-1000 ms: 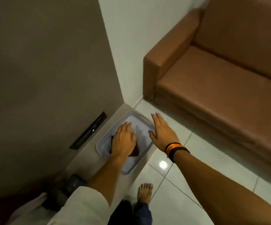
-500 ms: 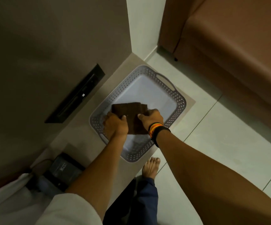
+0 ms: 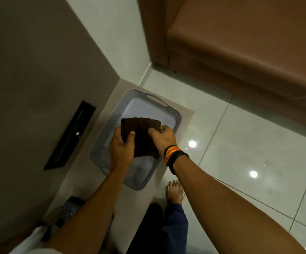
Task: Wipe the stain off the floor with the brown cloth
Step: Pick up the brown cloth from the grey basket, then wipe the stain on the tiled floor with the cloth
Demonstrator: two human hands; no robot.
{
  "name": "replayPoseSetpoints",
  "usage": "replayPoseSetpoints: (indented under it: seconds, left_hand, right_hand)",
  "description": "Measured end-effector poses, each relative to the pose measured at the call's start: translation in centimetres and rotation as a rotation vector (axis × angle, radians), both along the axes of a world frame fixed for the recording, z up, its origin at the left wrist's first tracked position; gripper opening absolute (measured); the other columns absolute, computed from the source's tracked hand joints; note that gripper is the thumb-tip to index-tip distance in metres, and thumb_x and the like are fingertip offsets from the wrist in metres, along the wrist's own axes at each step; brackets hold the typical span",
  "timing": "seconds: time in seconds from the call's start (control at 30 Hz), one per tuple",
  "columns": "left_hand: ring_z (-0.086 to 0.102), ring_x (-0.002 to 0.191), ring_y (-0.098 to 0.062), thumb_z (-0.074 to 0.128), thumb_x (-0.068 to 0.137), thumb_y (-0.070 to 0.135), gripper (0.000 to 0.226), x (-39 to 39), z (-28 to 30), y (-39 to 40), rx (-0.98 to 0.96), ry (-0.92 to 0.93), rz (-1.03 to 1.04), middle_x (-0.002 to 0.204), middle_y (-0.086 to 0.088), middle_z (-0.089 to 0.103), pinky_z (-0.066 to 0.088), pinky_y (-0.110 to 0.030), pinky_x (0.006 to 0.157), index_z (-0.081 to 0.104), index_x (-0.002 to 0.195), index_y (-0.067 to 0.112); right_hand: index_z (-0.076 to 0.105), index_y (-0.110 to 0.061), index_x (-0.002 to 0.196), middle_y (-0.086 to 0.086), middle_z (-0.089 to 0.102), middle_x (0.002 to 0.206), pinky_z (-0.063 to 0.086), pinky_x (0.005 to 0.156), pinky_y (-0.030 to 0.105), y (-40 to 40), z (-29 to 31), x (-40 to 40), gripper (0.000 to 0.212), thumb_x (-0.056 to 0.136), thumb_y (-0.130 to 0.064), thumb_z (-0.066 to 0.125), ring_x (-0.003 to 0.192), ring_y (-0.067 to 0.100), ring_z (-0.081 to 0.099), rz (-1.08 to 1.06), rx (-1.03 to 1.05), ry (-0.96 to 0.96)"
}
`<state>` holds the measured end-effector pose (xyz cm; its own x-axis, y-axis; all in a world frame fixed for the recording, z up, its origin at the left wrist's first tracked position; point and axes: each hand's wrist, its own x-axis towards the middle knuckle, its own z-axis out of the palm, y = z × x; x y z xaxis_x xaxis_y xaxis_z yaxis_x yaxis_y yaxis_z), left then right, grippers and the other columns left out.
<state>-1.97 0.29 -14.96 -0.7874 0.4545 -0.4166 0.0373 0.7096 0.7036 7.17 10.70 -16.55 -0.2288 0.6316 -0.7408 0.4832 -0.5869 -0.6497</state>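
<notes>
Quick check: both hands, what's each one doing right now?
Left hand: closed on the left edge of the brown cloth, held above the grey basket.
Right hand: closed on the cloth's right edge.

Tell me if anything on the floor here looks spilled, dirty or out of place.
One small thing: a faint yellowish-brown mark on the glossy white tile to the right of the grey basket. It may be the stain. Otherwise nothing stands out. Both hands, left and right, hold the brown cloth above the basket.
</notes>
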Motion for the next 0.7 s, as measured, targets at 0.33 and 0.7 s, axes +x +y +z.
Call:
replayPoseSetpoints:
  seconds: [0.33,0.7]
  left_hand:
    - [0.065,0.103,-0.016,0.060,0.102,0.032,0.028,22.6,0.9,9.7,0.060,-0.111,-0.424,0.106,0.010,0.067,0.050,-0.016,0.078,0.061,0.126,0.017]
    - [0.071,0.103,-0.028,0.069,0.096,0.036,0.034,52.5,-15.4,7.5,-0.267,-0.223,-0.842,0.105,-0.004,0.069,0.060,-0.034,0.082,0.067,0.120,0.012]
  right_hand:
    - [0.061,-0.020,0.102,0.008,0.073,0.102,0.062,0.087,0.050,3.7,2.1,28.2,0.034,0.073,-0.032,0.072,0.092,0.026,0.072,-0.631,0.012,0.166]
    - [0.057,-0.011,0.121,0.000,0.063,0.092,0.053,0.072,0.028,-5.1,-14.1,58.3,0.042,0.082,-0.012,0.074,0.088,0.023,0.065,-0.870,0.031,-0.177]
